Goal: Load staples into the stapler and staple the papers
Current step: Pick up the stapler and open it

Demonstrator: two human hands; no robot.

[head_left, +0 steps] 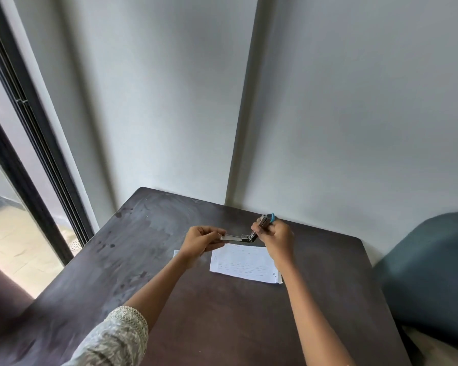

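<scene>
A small stapler (242, 236) is held above the table, swung open at its hinge. Its metal base and staple channel lie level toward the left, and its blue-tipped top arm points up to the right. My left hand (201, 241) pinches the left end of the channel. My right hand (276, 237) grips the raised top arm. Just below the hands, a stack of white printed papers (245, 262) lies flat on the dark table (222, 313). I cannot tell whether staples are in the channel.
A white scrap or small box (176, 253) peeks out from under my left wrist. The table stands against a white wall (328, 114). A teal chair back (428, 273) is at the right, and a dark-framed glass door (24, 154) at the left.
</scene>
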